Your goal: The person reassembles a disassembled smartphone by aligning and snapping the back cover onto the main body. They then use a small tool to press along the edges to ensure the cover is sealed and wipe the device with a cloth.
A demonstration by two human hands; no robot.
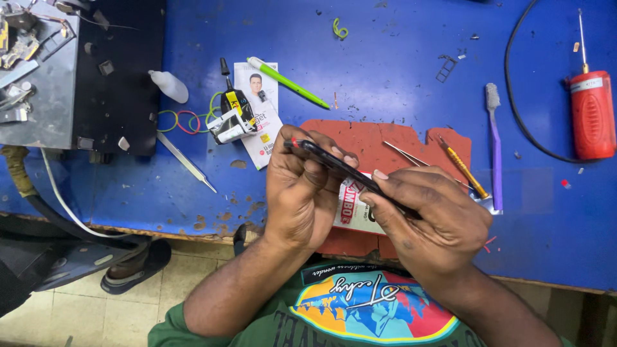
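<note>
1. A thin black phone point(350, 172) is held edge-on at frame centre, above the blue bench point(385, 71).
2. It is clasped by the left hand point(302, 193) and right hand point(430, 218), fingers closed on its edges.
3. It is judged light, stiff and fragile; the edges are best gripped.

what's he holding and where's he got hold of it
A thin black phone, edge-on, held at both ends: left hand at the far end, right hand at the near end.

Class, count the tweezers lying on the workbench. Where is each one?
2. One pair of tweezers lies on the blue bench left of the hands; the other rests on the red mat. More may be hidden.
</note>
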